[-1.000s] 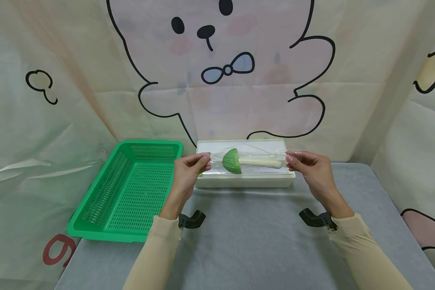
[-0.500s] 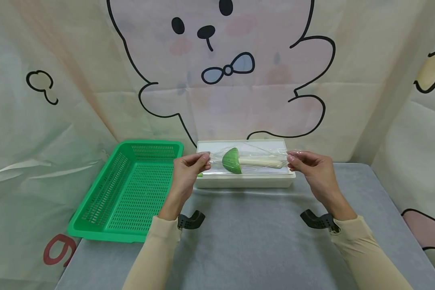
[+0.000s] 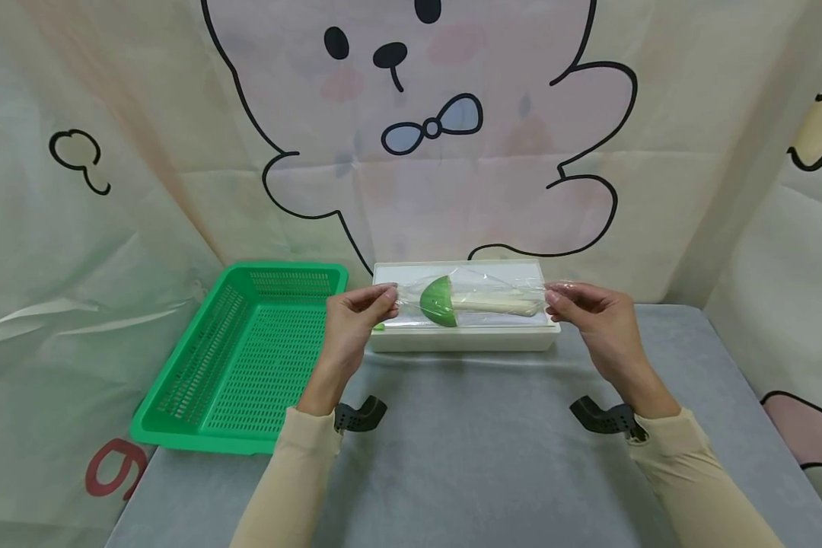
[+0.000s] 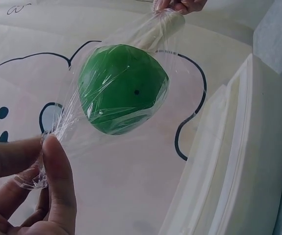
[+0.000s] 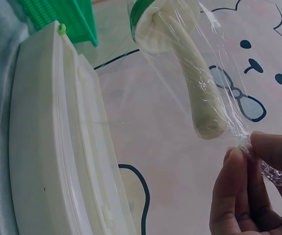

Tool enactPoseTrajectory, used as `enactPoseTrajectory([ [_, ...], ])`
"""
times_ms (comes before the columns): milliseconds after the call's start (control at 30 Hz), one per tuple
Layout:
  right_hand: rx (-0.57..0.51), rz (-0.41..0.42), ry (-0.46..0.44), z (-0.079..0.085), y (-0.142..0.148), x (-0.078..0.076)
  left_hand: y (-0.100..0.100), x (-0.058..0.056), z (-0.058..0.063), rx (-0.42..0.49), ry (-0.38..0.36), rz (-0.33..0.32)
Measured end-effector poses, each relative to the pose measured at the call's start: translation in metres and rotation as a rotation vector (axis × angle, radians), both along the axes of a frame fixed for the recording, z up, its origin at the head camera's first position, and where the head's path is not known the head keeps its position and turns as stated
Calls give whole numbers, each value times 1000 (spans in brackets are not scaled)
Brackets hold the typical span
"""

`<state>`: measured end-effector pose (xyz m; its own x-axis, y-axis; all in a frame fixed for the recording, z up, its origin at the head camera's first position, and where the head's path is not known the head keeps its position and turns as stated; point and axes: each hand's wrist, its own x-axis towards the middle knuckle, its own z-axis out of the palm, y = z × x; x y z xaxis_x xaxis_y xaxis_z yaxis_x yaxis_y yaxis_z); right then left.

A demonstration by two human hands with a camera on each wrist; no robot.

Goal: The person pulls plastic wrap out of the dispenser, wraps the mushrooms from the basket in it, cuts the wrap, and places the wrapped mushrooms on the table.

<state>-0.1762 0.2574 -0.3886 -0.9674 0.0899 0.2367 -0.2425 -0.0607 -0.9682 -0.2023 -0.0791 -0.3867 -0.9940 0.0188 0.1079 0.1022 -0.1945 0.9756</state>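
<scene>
The left hand (image 3: 356, 316) and the right hand (image 3: 601, 316) both pinch the gathered ends of a clear plastic film (image 4: 64, 122), each between thumb and fingers. The film encloses a mushroom-shaped object (image 3: 438, 303), which hangs between the two hands, with its green cap toward the left hand and its pale stem toward the right hand. In the head view, this object appears in front of the white box (image 3: 462, 340), and the wrist views show it apart from the box. The box stands on the grey counter (image 3: 473, 457), and beside it is a green basket (image 3: 267, 358).
</scene>
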Motion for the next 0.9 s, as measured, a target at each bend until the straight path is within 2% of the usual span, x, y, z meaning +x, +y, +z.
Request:
enactPoseTrajectory([
  [133, 84, -56, -35, 1, -1, 3, -2, 2, 0, -84, 28, -19],
  [233, 108, -72, -38, 2, -1, 6, -4, 5, 0, -139, 51, -40],
  [333, 70, -42, -19, 2, -1, 10, -4, 9, -1, -169, 72, -53],
  [533, -86, 74, 4, -3, -1, 17, -4, 15, -6, -251, 113, -14],
  [667, -83, 114, 13, -7, -1, 22, -2, 20, -11, -293, 126, 6],
  [767, -47, 151, 19, -11, -2, 26, 0, 23, -14, -278, 111, 8],
  [900, -17, 227, 14, -16, -3, 32, 6, 29, -17, -142, 42, -43],
])
